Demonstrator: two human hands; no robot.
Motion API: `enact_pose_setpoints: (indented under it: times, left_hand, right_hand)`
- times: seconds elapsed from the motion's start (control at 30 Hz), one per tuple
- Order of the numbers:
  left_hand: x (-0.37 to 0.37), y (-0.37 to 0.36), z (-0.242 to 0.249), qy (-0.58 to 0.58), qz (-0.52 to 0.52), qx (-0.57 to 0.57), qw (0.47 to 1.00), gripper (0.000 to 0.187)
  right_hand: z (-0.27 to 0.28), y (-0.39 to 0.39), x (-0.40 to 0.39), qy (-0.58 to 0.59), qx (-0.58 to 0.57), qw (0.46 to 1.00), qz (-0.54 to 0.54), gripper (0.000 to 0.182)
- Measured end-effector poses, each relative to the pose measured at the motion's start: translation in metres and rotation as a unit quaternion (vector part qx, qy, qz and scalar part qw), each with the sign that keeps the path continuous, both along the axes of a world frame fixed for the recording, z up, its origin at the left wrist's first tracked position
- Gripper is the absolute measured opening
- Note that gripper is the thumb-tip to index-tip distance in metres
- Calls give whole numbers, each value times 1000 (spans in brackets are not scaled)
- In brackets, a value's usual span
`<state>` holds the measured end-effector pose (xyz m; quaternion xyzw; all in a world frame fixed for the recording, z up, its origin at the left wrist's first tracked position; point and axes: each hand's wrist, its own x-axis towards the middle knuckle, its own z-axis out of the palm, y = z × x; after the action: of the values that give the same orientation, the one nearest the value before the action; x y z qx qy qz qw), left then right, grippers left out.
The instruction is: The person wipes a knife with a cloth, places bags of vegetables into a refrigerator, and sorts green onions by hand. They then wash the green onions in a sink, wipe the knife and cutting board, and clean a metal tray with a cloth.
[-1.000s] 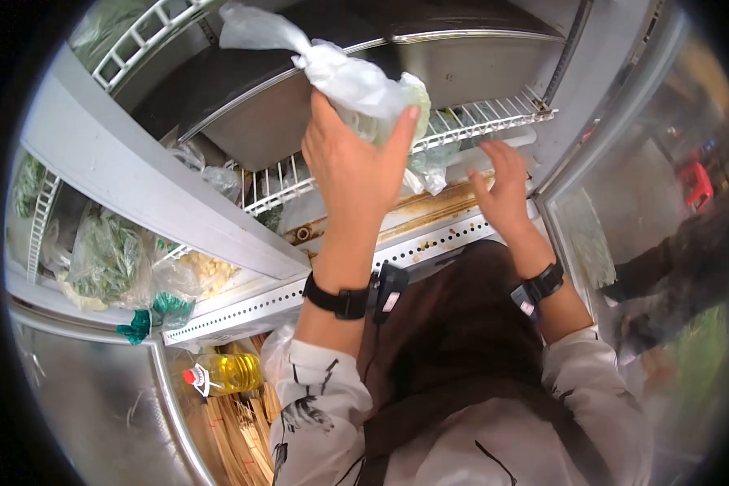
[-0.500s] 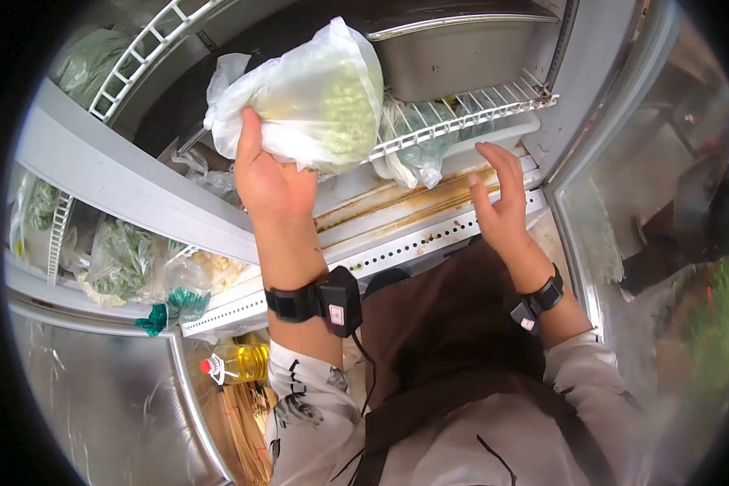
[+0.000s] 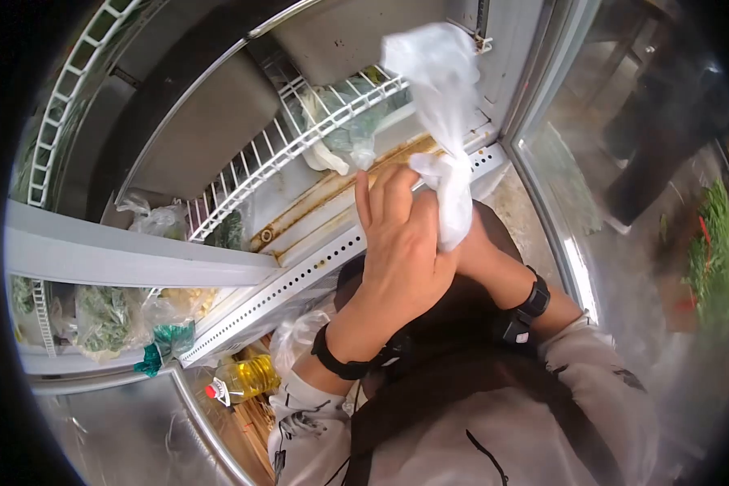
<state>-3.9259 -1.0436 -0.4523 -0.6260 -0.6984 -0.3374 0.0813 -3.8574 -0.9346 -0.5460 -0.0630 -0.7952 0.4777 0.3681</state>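
Note:
A thin white plastic bag (image 3: 449, 105) rises loosely from my two hands in front of the open fridge, its upper part gathered and twisted. My left hand (image 3: 405, 243) is closed around the gathered part, back of the hand toward me. Just behind it and to the right, my right hand (image 3: 482, 243) meets the same bag; its fingers are hidden by the left hand and the plastic. The green contents of the bag are out of sight.
White wire shelves (image 3: 259, 166) hold metal containers (image 3: 211, 113) and bagged greens. Below them runs a rusty fridge sill (image 3: 340, 194). A glass door (image 3: 559, 211) stands open at right. An oil bottle (image 3: 247, 378) is at lower left, near a steel door (image 3: 113, 429).
The bag has come down and right from the shelf toward my body. My right hand has joined my left at it. The view has shifted, showing more shelf at left.

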Motion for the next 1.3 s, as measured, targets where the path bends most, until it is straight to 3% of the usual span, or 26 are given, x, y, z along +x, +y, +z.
enact_pose_setpoints:
  times: [0.03, 0.07, 0.1, 0.13, 0.2, 0.3, 0.4, 0.47, 0.57, 0.67, 0.77, 0.83, 0.9, 0.97, 1.03, 1.07, 1.13, 1.2, 1.23, 1.3]
  left_hand:
    - [0, 3, -1, -39, -14, 31, 999, 39]
    - [-3, 6, -5, -74, -29, 69, 995, 43]
    - [-6, 9, -8, -106, -46, 106, 988, 48]
    - [-15, 17, -17, -85, -41, 97, 991, 48]
    - [-36, 38, -38, -44, -31, 78, 995, 49]
    - [-62, 87, -64, 186, 97, 46, 977, 49]
    - [-86, 115, -75, 155, 188, -7, 970, 36]
    - [-94, 121, -79, 159, 194, -24, 968, 25]
    - [-100, 124, -79, 170, 213, -37, 962, 13]
    - [-96, 114, -79, 167, 205, -29, 964, 8]
    - [-74, 84, -77, 153, 187, -34, 970, 7]
    - [-57, 62, -75, 140, 171, -45, 974, 8]
    - [-44, 42, -75, 122, 156, -56, 979, 11]
    - [-33, 29, -75, 102, 146, -61, 982, 16]
    - [-29, 24, -77, 86, 138, -44, 986, 20]
    - [-27, 23, -78, 79, 133, -26, 988, 22]
    - [-27, 21, -79, 66, 113, 14, 991, 23]
    - [-26, 21, -78, 51, 82, 59, 994, 23]
    - [-24, 20, -76, 61, 46, 98, 992, 22]
    - [-19, 12, -68, 86, -8, 169, 982, 20]
  right_hand:
    - [-12, 10, 5, 37, 6, 999, -29, 39]
    - [-10, 18, 14, -10, -117, 991, -60, 34]
    - [-1, 21, 16, 10, -153, 978, -139, 31]
    - [11, 24, 19, 61, -230, 949, -207, 31]
    - [-2, 46, 24, 129, -339, 903, -231, 38]
    - [15, 53, 24, 188, -316, 891, -265, 36]
    - [18, 55, 30, 139, -252, 907, -308, 34]
    - [15, 56, 34, 76, -179, 926, -324, 33]
    - [26, 54, 33, 101, -264, 913, -294, 32]
    - [23, 59, 27, 162, -246, 908, -297, 29]
    - [29, 66, 27, 168, -147, 910, -349, 32]
    - [24, 82, 36, 82, 90, 888, -444, 36]
    - [30, 81, 42, -25, 334, 793, -509, 43]
    - [40, 81, 38, 10, 338, 807, -485, 41]
    - [39, 84, 25, 69, 246, 883, -393, 34]
    - [35, 86, 13, 107, 147, 935, -305, 28]
    - [37, 80, 1, 57, 92, 974, -198, 24]
    - [62, 68, -4, -117, 186, 961, -168, 26]
    - [23, 92, -17, -128, 272, 947, -117, 34]
    - [37, 89, -17, -111, 306, 916, -234, 37]
